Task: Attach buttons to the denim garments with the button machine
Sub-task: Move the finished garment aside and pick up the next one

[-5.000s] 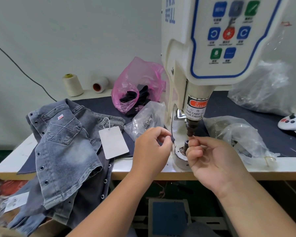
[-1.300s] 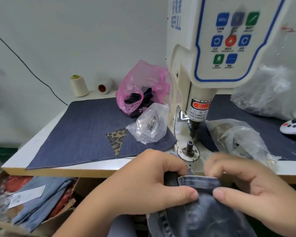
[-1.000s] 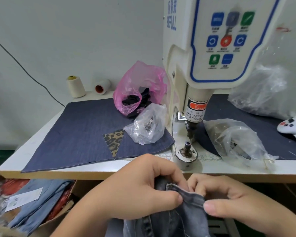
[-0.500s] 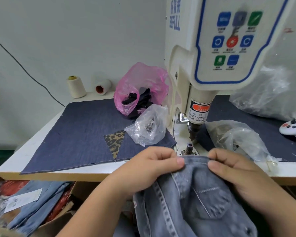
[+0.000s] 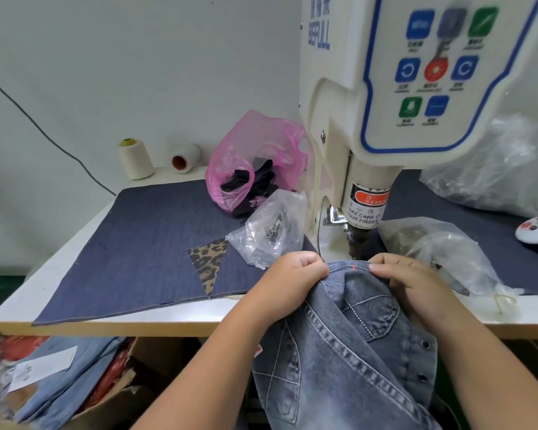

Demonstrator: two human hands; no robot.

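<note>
Grey washed-denim garment (image 5: 348, 342) hangs off table (image 5: 106, 315) near edge, hem under cream button machine (image 5: 370, 119). Left hand (image 5: 295, 282) and right hand (image 5: 416, 283) pinch hem, fingers clamped. Soft, floppy; hold it close beside the red mark (image 5: 353, 267).

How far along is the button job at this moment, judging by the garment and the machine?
Done: the denim garment already shows snaps along its right edge. In hand: the left hand and right hand pinch its top edge under the button machine head, a red mark between them. Left: pressing this button; more denim lies in the box below the table.
</note>
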